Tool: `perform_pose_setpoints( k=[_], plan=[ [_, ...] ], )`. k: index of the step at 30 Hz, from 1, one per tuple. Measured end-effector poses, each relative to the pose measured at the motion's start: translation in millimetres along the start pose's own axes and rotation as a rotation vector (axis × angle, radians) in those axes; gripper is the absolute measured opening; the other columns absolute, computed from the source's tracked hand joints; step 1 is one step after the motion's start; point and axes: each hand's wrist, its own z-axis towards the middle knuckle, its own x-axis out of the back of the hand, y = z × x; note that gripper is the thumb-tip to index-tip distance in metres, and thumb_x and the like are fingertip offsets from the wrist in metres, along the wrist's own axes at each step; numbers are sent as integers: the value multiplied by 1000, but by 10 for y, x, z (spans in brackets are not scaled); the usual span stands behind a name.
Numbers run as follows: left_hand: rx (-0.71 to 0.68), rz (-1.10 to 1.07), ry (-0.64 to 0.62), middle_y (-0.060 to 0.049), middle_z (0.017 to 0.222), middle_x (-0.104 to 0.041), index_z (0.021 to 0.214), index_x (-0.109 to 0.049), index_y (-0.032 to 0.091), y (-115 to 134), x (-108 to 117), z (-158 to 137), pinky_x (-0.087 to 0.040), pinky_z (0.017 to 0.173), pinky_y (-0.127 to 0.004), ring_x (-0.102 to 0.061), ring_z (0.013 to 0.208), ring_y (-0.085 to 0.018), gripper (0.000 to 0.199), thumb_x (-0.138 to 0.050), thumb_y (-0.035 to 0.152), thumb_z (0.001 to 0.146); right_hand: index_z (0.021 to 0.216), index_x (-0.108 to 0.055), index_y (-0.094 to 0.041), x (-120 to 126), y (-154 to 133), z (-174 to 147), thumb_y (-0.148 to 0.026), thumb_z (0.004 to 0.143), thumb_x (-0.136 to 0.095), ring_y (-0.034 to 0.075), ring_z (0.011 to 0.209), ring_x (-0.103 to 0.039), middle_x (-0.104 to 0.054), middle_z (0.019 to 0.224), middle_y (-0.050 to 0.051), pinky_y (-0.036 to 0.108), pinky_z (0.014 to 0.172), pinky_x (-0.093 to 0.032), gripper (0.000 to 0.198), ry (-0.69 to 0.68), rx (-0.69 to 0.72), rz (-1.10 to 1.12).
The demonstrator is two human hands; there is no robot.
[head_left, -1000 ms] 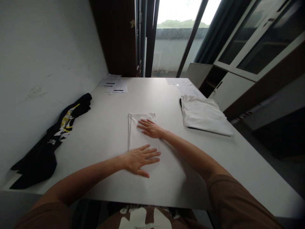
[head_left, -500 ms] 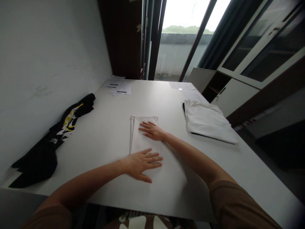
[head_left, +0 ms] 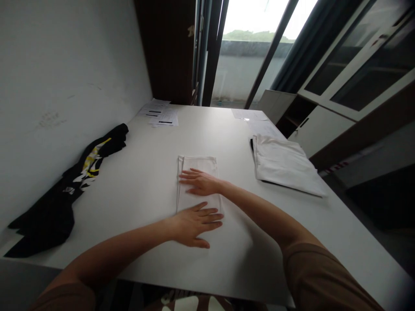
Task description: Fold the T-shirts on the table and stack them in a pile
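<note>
A white cloth folded into a narrow rectangle [head_left: 201, 163] lies on the white table [head_left: 139, 181] in front of me; its exact kind does not show. My left hand [head_left: 193, 224] rests flat across its near end, fingers spread and pointing right. Farther up, my right hand [head_left: 202, 182] lies on the middle of the cloth with its fingers stretched to the left. Both palms face down, and nothing is gripped in either. The cloth's near edge is hidden under my left hand.
Folded white cloth [head_left: 285, 164] with a dark layer beneath lies at the table's right edge. A black garment with yellow and white print [head_left: 65, 194] is along the left wall. Papers [head_left: 162, 115] lie at the far left, more sheets [head_left: 249, 115] at the far right.
My right hand has slid left across the folded cloth, towards its left edge. My left hand stays nearly in place. The view has shifted slightly.
</note>
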Motion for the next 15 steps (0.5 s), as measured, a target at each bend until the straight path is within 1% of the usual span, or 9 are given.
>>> perform_pose_setpoints(
  k=[2,4,6,9,12,15],
  plan=[
    [3,-3,3,-9,168,-28,163,-29,18,-3,-13,1,-4,129,-51,-19,157,-29,77,-47,60,101,162,-32,-26,-73,-39,93,-49,104,-49,23,155,-24,-30,166,7,45,128,-16,65,-43,18,3],
    [0,-5,3,-9,168,-27,162,-29,19,-9,-16,3,-2,129,-51,-19,157,-29,77,-47,61,101,164,-28,-23,-150,53,193,-53,104,-47,25,156,-23,-24,168,9,46,128,-16,70,-58,-31,-19],
    [-2,-3,3,-8,169,-26,162,-30,19,-15,-13,5,-1,129,-51,-18,157,-28,77,-47,61,101,164,-26,-21,-216,222,308,-58,104,-44,26,156,-21,-21,168,11,46,128,-14,73,-55,-100,-43],
    [-5,3,3,-9,168,-26,162,-31,17,-22,-3,10,-1,129,-51,-19,157,-28,76,-47,61,101,164,-28,-18,-284,504,493,-63,103,-41,29,156,-18,-19,168,12,47,128,-14,77,-29,-193,-74],
    [-4,3,-4,-9,168,-28,162,-31,17,-27,11,16,-3,129,-52,-20,157,-29,77,-48,61,100,162,-31,-18,-317,753,654,-65,103,-38,30,156,-18,-21,168,12,48,128,-13,77,-18,-226,-102],
    [-13,-4,3,-9,168,-27,162,-31,17,-34,27,20,-4,129,-53,-20,157,-29,78,-49,60,100,162,-32,-18,-336,968,782,-64,104,-35,28,156,-19,-22,168,11,47,128,-13,74,-34,-248,-125]
  ],
)
